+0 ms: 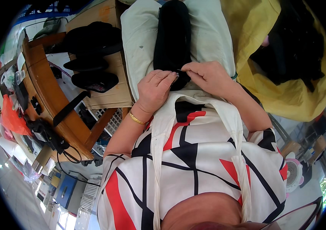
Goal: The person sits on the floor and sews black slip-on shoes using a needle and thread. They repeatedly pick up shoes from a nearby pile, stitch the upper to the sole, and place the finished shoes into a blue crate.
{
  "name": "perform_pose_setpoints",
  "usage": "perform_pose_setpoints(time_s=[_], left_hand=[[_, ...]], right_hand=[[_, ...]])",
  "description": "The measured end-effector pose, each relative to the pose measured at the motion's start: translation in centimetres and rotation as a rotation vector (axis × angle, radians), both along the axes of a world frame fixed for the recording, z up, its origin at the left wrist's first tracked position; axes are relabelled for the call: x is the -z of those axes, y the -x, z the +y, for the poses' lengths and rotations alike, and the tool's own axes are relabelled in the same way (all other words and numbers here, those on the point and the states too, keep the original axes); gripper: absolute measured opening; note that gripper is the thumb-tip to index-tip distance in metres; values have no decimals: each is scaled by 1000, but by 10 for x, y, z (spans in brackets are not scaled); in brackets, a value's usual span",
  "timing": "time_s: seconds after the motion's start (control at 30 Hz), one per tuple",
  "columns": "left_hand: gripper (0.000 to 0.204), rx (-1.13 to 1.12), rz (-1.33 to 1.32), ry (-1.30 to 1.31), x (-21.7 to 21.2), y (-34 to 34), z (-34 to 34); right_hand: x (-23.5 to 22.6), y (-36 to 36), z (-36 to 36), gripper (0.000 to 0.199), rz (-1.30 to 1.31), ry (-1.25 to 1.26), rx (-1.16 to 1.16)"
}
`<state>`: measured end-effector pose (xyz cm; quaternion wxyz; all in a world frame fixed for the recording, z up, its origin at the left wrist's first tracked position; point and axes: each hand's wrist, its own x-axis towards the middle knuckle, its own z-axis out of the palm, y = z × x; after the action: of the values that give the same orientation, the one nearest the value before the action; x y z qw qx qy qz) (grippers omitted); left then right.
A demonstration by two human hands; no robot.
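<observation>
A long black fabric shoe lies lengthwise on the off-white cloth over my lap. My left hand is closed at the shoe's near end, fingers bent over its edge. Something small and shiny shows by those fingertips, too small to name. Just to the right, my right hand pinches a thin, needle-like piece between thumb and forefinger. Its tip points toward the left fingers, and the two hands are almost touching. Dark fabric hides any thread.
At left, several black shoes rest on a cardboard box beside a curved wooden table cluttered with bags and a black device. A yellow sack of black pieces stands at right. A small fan is lower right.
</observation>
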<state>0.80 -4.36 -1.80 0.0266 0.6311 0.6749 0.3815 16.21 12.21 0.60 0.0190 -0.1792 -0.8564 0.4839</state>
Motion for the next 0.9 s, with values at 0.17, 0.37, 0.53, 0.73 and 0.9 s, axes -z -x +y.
perform_pose_setpoints(time_s=[0.17,0.37,0.53,0.73,0.9], left_hand=[[31,-7,-23,28,-5,-2,-1],[22,-16,1,-36,1,0,1],[27,-29,-118,24,0,-2,-3],[30,-27,-132,28,3,-6,-5],[30,-32,-57,37,0,-7,-5]], right_hand=[[-4,3,1,19,-23,-6,-23],[-4,9,0,18,-64,6,-25],[13,11,-4,16,-35,119,18],[6,27,-14,15,-169,168,51],[13,33,-10,12,-56,107,19]])
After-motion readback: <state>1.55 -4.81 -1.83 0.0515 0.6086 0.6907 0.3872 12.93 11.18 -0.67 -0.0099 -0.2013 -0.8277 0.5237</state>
